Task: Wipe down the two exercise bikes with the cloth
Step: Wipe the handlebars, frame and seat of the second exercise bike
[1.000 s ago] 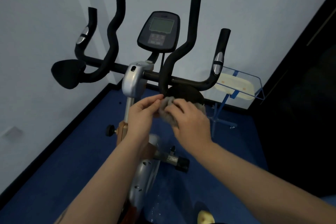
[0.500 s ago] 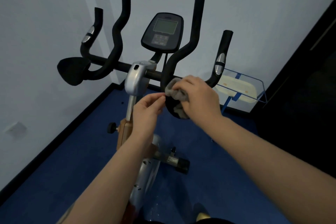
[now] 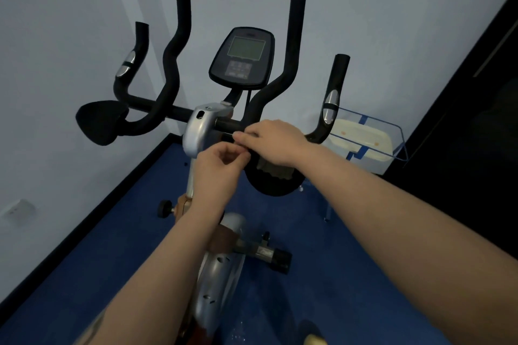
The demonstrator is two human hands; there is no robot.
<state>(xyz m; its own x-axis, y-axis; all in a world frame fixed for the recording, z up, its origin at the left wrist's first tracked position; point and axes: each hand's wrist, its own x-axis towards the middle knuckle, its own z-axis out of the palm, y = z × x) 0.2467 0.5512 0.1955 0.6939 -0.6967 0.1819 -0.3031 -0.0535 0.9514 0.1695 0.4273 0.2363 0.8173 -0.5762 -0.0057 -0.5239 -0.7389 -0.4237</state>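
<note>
Right now the right hand [image 3: 276, 141] lies over the black crossbar of the exercise bike [image 3: 201, 131], fingers curled down and bunched on the grey cloth [image 3: 273, 168], most of which is hidden under the palm; a fold of it hangs just below the hand against the round black pad [image 3: 276, 186] behind. Just left of those fingertips, the left hand [image 3: 221, 165] has thumb and forefinger pinched together, touching or nearly touching the cloth's edge; whether it actually has hold of the cloth cannot be told. Right beside the left hand's knuckles sits the silver stem housing [image 3: 199, 129], the crossbar running out of it on both sides. Above both hands, well clear of the fingers, the console [image 3: 242, 57] with its grey screen stands tilted toward the camera, between two tall curved black handlebar horns. Further out on each side are shorter grips with silver sensor patches, and a second black pad [image 3: 101, 124] far left of the fingers. Beyond the right wrist, a clear rack [image 3: 392, 134] with a pale slab on it stands by the wall. Below the forearms run the silver frame and blue floor [image 3: 350, 274].
</note>
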